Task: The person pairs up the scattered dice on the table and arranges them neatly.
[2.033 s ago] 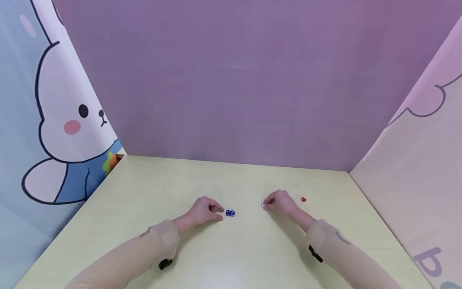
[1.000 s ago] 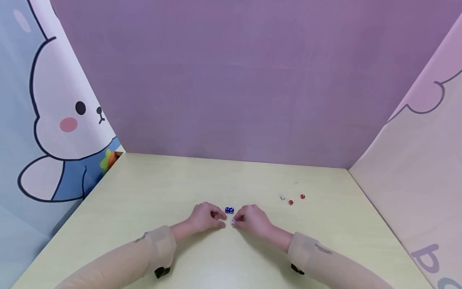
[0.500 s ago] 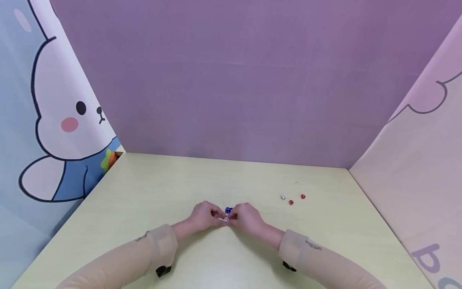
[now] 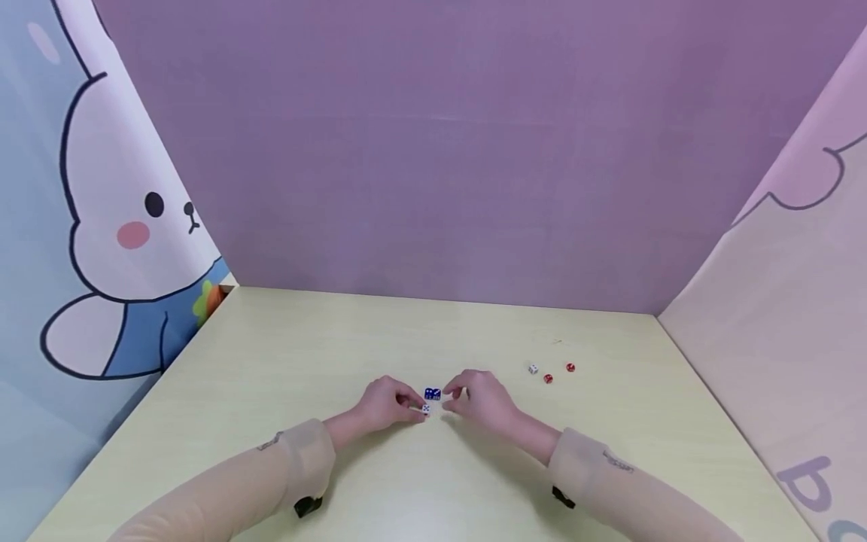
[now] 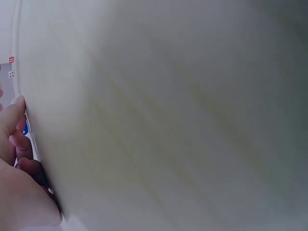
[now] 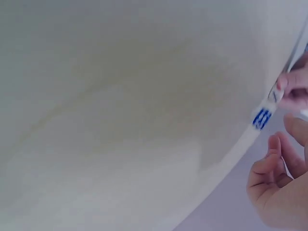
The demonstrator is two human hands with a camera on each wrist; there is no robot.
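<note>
The left hand (image 4: 384, 403) pinches a white die (image 4: 426, 409) with dark pips between its thumb and forefinger. Just beyond that die, two blue dice (image 4: 432, 394) stand side by side on the table. In the right wrist view, the held white die (image 6: 275, 95) shows at the left fingertips, close by the blue dice (image 6: 262, 119). To the right of the blue dice is the right hand (image 4: 479, 399), its fingers loosely bent and parted, with nothing between them. The left wrist view catches only a sliver of blue die (image 5: 25, 129) behind the left fingers.
Farther right on the pale table (image 4: 433, 482) lie another white die (image 4: 533, 369) and two red dice (image 4: 548, 379), set apart from each other. A purple panel (image 4: 433, 150) rises behind the table, with printed cloth sheets (image 4: 135, 301) at both sides.
The right hand brought a white die from the right to the left fingertips, then let go and drew back a little rightward. The left hand now holds that die; the blue dice stay put.
</note>
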